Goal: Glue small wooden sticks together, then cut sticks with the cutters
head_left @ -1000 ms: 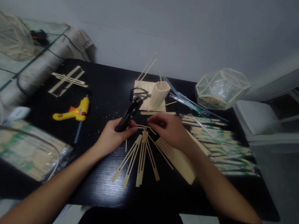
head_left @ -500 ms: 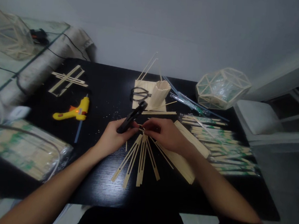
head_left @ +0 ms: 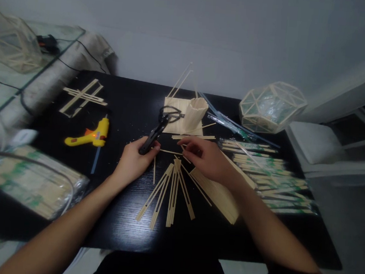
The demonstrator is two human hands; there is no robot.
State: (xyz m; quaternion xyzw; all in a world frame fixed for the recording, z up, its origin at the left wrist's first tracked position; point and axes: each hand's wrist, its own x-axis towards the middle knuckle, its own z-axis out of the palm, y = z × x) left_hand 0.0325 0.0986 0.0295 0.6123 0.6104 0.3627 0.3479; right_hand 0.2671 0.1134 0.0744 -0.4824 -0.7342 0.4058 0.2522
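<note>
My left hand [head_left: 135, 160] is closed around a slim black tool [head_left: 152, 137] that points up and away; its exact kind is unclear. A thin wooden stick [head_left: 170, 152] spans the gap between my hands, its left end by my left thumb. My right hand [head_left: 206, 157] is in a pinch, with a short thin wooden strip [head_left: 186, 158] showing under its fingertips. Just below, bundles of narrow wooden sticks [head_left: 173, 192] fan out on the black table [head_left: 114, 208]. Another thin stick lies below my left hand. Flat wooden slats [head_left: 215, 194] lie partly under my right forearm.
A yellow glue gun [head_left: 94, 135] and crossed sticks [head_left: 84, 97] lie left. Behind my hands are scissors [head_left: 172, 112] and a wooden cup [head_left: 195, 114] on a wooden base. Packs of sticks [head_left: 269, 175] and a geometric frame [head_left: 272, 107] are right; a wrapped pack [head_left: 36, 181] is left.
My hands have drawn apart, the left one moving slightly left with the black tool. The thin stick now shows between them, above the fan of sticks.
</note>
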